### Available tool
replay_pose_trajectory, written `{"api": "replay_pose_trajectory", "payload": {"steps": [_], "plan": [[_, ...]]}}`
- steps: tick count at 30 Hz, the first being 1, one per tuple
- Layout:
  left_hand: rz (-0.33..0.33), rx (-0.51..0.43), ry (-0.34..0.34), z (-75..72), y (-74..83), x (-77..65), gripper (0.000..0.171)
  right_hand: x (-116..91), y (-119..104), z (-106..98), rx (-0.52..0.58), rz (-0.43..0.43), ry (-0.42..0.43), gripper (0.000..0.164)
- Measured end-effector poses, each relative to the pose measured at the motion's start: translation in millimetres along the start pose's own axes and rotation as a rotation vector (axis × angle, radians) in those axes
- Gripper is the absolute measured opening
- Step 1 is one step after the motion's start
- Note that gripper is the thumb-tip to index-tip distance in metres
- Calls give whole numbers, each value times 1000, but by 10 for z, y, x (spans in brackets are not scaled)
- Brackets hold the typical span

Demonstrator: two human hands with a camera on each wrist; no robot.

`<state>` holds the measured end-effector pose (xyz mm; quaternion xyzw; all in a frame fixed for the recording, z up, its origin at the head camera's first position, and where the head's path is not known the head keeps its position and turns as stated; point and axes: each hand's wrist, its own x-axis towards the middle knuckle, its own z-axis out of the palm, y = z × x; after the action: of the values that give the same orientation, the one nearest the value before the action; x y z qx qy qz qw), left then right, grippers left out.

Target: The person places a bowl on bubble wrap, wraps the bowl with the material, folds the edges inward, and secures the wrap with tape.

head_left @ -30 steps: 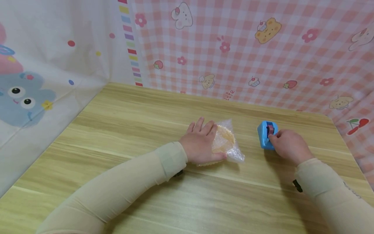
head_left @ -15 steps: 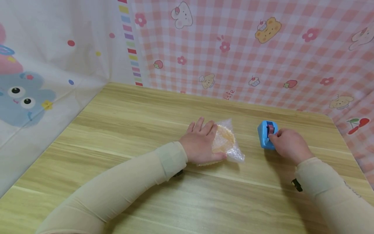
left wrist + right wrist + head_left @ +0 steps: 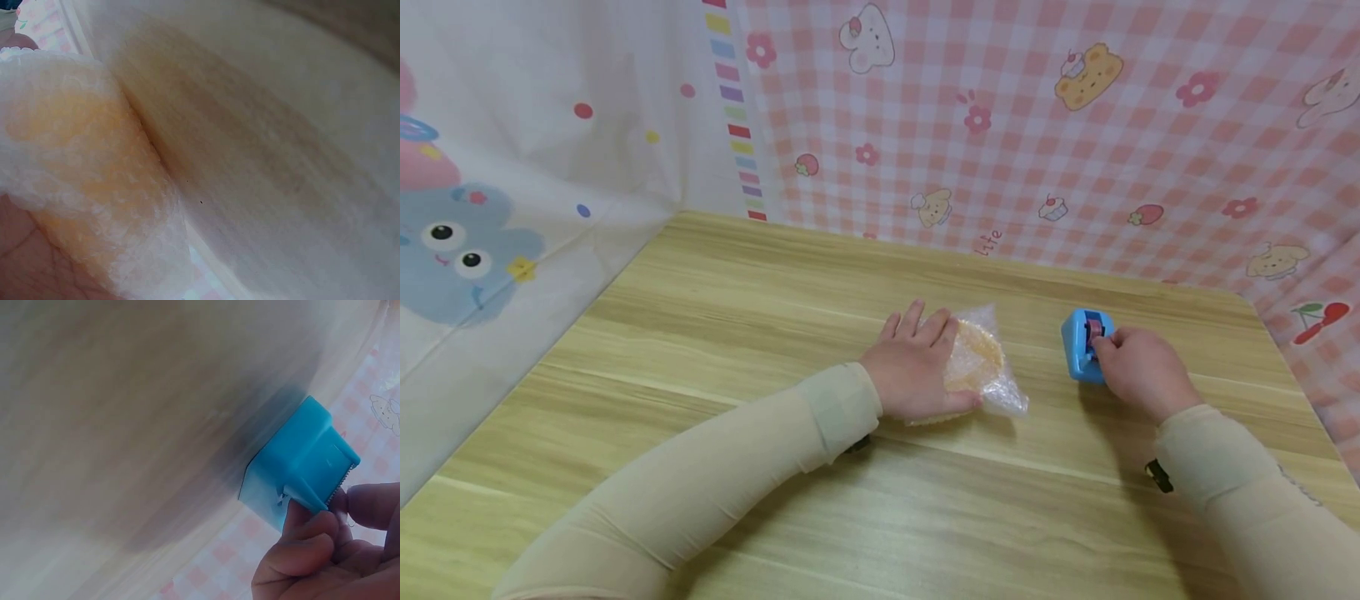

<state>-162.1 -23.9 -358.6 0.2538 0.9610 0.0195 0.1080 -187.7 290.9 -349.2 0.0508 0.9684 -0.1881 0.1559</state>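
A bubble-wrapped bundle (image 3: 977, 358) with something yellow-orange inside lies mid-table; the wrap hides what it is. My left hand (image 3: 913, 367) rests on its left part, fingers spread and straight, thumb along the near side. In the left wrist view the wrapped bundle (image 3: 94, 144) sits against the palm. To the right stands a blue tape dispenser (image 3: 1078, 346) with a reddish roll (image 3: 1095, 330) in it. My right hand (image 3: 1146, 371) is at its near right side. The right wrist view shows thumb and curled fingers (image 3: 306, 550) pinching the tape end at the toothed cutter (image 3: 340, 484).
The wood-grain table (image 3: 737, 333) is bounded at the back by a pink checked cloth (image 3: 1015, 150) with cartoon prints. A white printed sheet (image 3: 587, 150) hangs along the left side.
The right thumb and fingers have shifted very slightly up over the dispenser's front. The left hand, the bundle and the dispenser stay where they were.
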Motion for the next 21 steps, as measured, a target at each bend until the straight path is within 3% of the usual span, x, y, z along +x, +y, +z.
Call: {"api": "replay_pose_trajectory", "payload": {"steps": [21], "plan": [[-8, -8, -9, -13, 8, -9, 112, -56, -31, 65, 170, 72, 18, 54]]}}
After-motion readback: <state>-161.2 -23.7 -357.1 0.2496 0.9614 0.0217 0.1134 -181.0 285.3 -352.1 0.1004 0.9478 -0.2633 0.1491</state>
